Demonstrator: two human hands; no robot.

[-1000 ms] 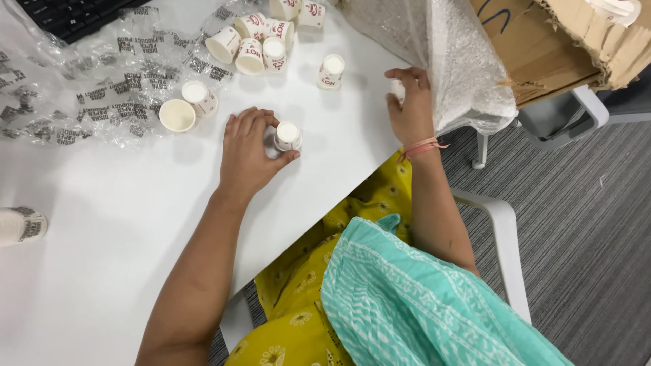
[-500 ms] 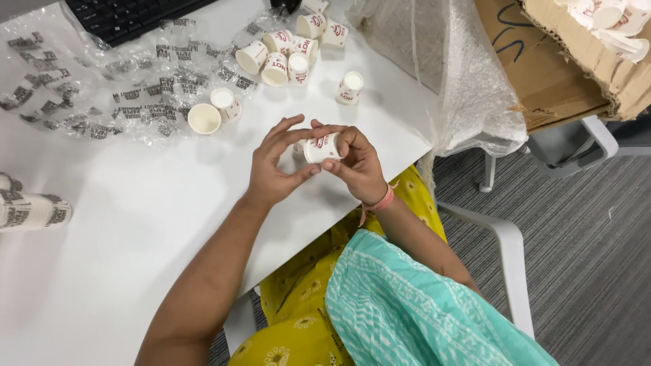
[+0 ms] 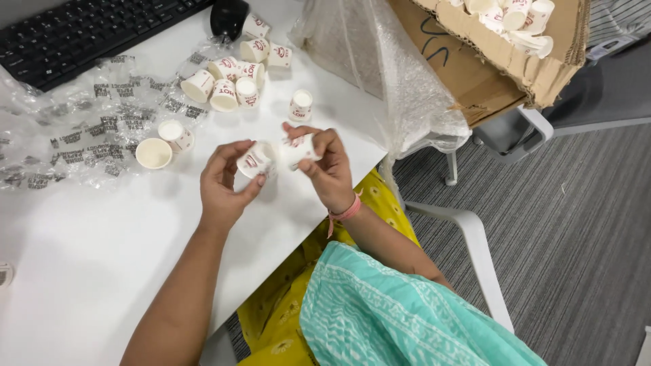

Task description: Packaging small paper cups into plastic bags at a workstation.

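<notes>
Two small white paper cups (image 3: 256,161), red-printed, one per hand.

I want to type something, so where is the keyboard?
In the head view, the black keyboard lies at the table's far left corner, beside the black mouse and just beyond the crinkled plastic wrap.

Both bare forearms reach forward and the two hands meet close together, thumbs toward each other. The left hand (image 3: 227,183) is curled, fingertips pinched shut around something small. The right hand (image 3: 325,169) is likewise closed in a fingertip grip, its wrist bent inward.
</notes>
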